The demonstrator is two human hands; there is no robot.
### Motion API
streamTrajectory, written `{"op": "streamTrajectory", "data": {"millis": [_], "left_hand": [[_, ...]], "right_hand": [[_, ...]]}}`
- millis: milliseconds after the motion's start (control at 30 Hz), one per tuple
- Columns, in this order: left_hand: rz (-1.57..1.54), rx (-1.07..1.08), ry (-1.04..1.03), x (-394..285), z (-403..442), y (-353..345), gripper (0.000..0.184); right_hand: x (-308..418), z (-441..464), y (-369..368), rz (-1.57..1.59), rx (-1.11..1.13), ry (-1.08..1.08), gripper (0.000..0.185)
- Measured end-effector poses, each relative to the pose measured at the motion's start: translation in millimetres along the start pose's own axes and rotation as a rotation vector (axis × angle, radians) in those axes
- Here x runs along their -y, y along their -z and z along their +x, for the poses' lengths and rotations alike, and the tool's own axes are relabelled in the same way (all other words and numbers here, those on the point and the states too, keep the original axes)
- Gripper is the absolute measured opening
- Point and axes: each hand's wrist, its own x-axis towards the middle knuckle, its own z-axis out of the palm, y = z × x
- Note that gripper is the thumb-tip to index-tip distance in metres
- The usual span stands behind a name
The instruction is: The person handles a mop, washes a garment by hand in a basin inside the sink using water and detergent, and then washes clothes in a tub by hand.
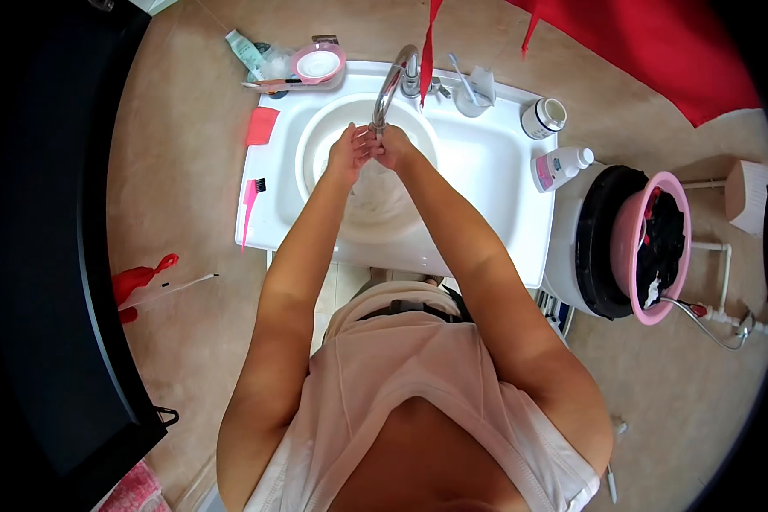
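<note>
1. So we've got two bare hands over the basin (304, 141), right below the mouth of the faucet (391, 90). Both arms reach straight forward.
2. Left hand (342, 155): fingers loosely open and a bit curved, turned in toward the other hand. We don't see anything held in it.
3. Right hand (392, 148): just beside the left, fingers also loosely open and bent inward, nothing gripped that we can see. The two sets of fingers overlap from up here, so we can't tell exactly where they touch.
4. The basin is round and white and sits in the left part of the white sink (495, 196). Its bottom looks cloudy, partly hidden by the arms. Can't tell if water is running.
5. Left edge of the sink: a red piece (262, 126) and, nearer to us, a pink brush (249, 205) with dark bristles.
6. Back left corner: a pale tube (245, 53) and a pink-and-white dish (318, 65), kinda crowded together.
7. Right of the faucet: a toothbrush (462, 77) in a clear cup (474, 101), then a jar (542, 119) and a white bottle (561, 169).
8. Further right, we spot a pink tub (625, 256) with dark cloth (664, 247) inside.
</note>
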Motion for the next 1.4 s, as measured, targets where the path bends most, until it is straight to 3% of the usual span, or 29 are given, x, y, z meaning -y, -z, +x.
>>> {"op": "streamTrajectory", "data": {"millis": [33,133,233,333,433,533,767,867,967,1067,1167,1233,1400], "left_hand": [[-0.041,0.035,0.028,5.2,12.0,7.8,0.036],[-0.777,1.028,0.274,17.9,45.5,19.8,0.038],[-0.349,0.074,0.029,12.3,7.2,-32.8,0.046],[-0.378,0.219,0.026,17.4,14.4,-35.9,0.055],[-0.483,0.272,0.081,24.0,20.9,-39.1,0.059],[-0.583,0.325,0.127,28.9,27.8,-39.6,0.063],[-0.506,0.164,0.045,28.8,15.2,-49.8,0.063],[-0.522,0.194,-0.02,34.3,18.1,-46.2,0.048],[-0.566,0.248,0.024,29.5,11.1,-43.8,0.044],[-0.473,0.226,0.017,28.8,13.5,-39.0,0.06],[-0.428,0.195,0.002,29.8,18.0,-34.9,0.06],[-0.464,0.23,0.009,30.5,18.7,-33.1,0.057],[-0.51,0.244,0.032,28.3,16.0,-40.6,0.037]], "right_hand": [[-3.8,6.9,1.8,0.061,0.039,-0.01,0.024],[-15.0,19.6,5.0,0.109,0.214,-0.034,0.028],[-17.1,7.8,-4.3,-0.179,-0.014,0.175,0.032],[-17.7,4.4,-10.7,-0.648,-0.263,0.473,0.047],[4.0,-42.3,-36.0,-1.012,-0.411,0.596,0.048],[2.0,-25.5,-24.0,-1.108,-0.361,0.68,0.046],[-0.5,-24.5,-18.3,-1.214,-0.327,0.656,0.048],[1.5,-29.2,-19.7,-1.274,-0.322,0.62,0.049],[0.1,-32.8,-23.3,-1.32,-0.327,0.639,0.05],[-3.9,-19.5,-17.4,-1.372,-0.327,0.619,0.048],[-4.5,-14.6,-11.5,-1.361,-0.28,0.558,0.045],[-1.4,-45.0,-31.5,-1.165,-0.248,0.632,0.039],[-1.0,-33.9,-27.0,-1.211,-0.348,0.658,0.05]]}}
